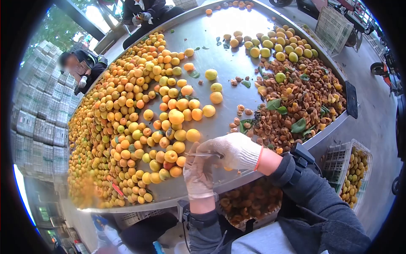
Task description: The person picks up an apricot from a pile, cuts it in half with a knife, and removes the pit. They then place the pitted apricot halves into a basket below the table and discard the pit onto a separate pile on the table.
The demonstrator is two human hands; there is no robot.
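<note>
Both my hands are in white work gloves and meet over the near edge of the metal table [237, 106]. My right hand [237, 149] is closed on a thin metal tool [205, 155], which points left across the other hand. My left hand [198, 174], its glove stained at the fingers, has its fingers bent together under the tool. Whatever lies between them is hidden. Whole apricots [139, 110] are heaped to the left, several just beyond my fingertips. On the right is a pile of brown apricot pits [287, 106] mixed with leaves and scraps.
Below the table edge a crate holds split apricots [251, 199]. Another white crate [338, 163] with fruit stands on the floor at right. Greener apricots [279, 44] lie at the far right. A red-handled tool [117, 188] rests among the fruit. Two people [82, 65] work across the table.
</note>
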